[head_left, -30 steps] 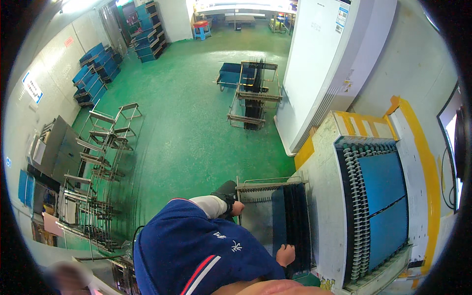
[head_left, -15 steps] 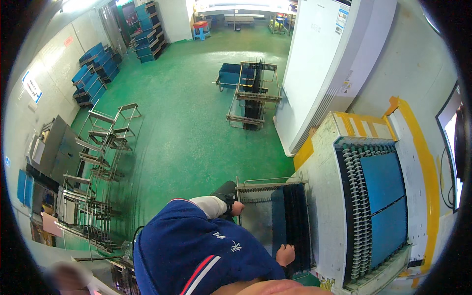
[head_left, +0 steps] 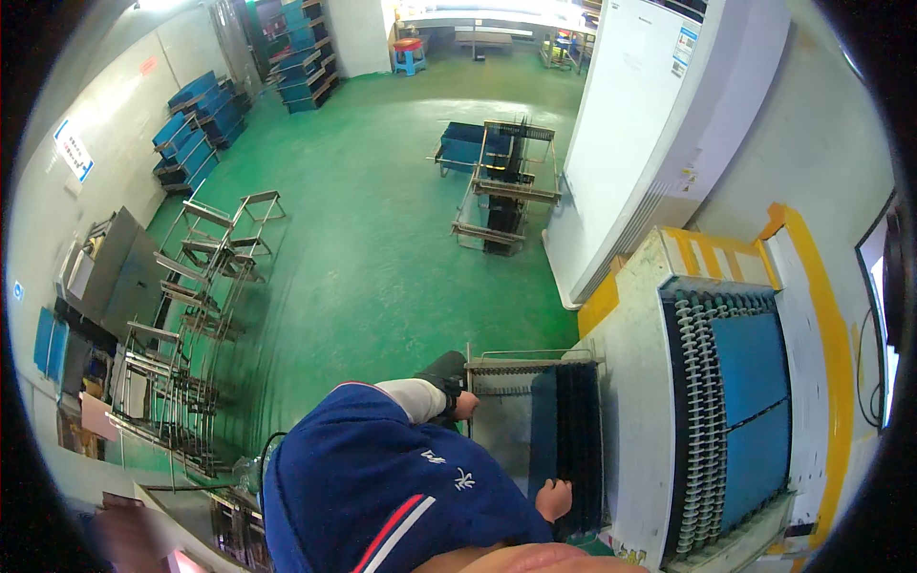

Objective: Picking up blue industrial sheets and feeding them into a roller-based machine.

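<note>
A metal rack [head_left: 535, 361] with toothed bars stands in front of me. Several dark blue, nearly black flat panels [head_left: 579, 430] stand close together along its right side. The leftmost, a lighter blue panel [head_left: 543, 420], catches more light. My right hand [head_left: 554, 499], fingers closed, is at the near end of this panel. At the rack's left edge is my left hand [head_left: 466, 405], its fingers curled; what they hold is hidden. Between the hands a greyish, shiny surface [head_left: 501, 435] shows inside the rack.
Right of the rack stands a white machine with a roller conveyor [head_left: 700, 411] carrying blue panels [head_left: 750, 368]. A tall white cabinet [head_left: 626, 124] rises beyond it. Another loaded rack [head_left: 506, 191] stands on the green floor ahead. Bare metal racks [head_left: 196, 296] line the left side.
My view has turned slightly left, so the room sits a little farther right in the picture. Both hands stay at about the same places on the rack and panel.
</note>
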The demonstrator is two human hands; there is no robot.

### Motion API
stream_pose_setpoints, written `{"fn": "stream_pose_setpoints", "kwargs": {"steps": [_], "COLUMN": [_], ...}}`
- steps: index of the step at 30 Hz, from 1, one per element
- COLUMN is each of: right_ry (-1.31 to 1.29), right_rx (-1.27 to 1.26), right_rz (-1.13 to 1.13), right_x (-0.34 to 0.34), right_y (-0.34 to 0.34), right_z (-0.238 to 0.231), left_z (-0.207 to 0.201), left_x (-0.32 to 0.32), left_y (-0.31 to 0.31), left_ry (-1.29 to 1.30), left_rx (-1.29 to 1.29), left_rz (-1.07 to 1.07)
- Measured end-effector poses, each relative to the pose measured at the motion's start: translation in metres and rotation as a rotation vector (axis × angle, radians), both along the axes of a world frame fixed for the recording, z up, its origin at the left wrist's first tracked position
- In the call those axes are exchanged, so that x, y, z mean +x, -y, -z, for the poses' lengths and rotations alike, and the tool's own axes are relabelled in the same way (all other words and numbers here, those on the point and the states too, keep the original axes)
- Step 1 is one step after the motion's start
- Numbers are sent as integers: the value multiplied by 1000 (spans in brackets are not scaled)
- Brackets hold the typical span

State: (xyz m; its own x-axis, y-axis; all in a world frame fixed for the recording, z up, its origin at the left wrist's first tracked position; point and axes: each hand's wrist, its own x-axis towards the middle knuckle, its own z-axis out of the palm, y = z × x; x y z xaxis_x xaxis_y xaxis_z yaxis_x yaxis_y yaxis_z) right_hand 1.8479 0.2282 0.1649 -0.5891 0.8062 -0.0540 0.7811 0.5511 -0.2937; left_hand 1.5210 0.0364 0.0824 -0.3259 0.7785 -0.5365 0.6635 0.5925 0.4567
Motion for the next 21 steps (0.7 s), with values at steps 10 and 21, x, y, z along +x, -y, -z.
{"fn": "stream_pose_setpoints", "kwargs": {"steps": [10,21], "right_ry": [16,-6], "right_rx": [2,-45], "right_rz": [18,40], "right_x": [-2,3], "right_y": [3,1], "right_z": [-7,2], "left_z": [-2,23], "left_x": [2,-3], "left_y": [-2,2], "left_ry": [38,43], "left_rx": [-47,22], "left_rz": [-70,-35]}}
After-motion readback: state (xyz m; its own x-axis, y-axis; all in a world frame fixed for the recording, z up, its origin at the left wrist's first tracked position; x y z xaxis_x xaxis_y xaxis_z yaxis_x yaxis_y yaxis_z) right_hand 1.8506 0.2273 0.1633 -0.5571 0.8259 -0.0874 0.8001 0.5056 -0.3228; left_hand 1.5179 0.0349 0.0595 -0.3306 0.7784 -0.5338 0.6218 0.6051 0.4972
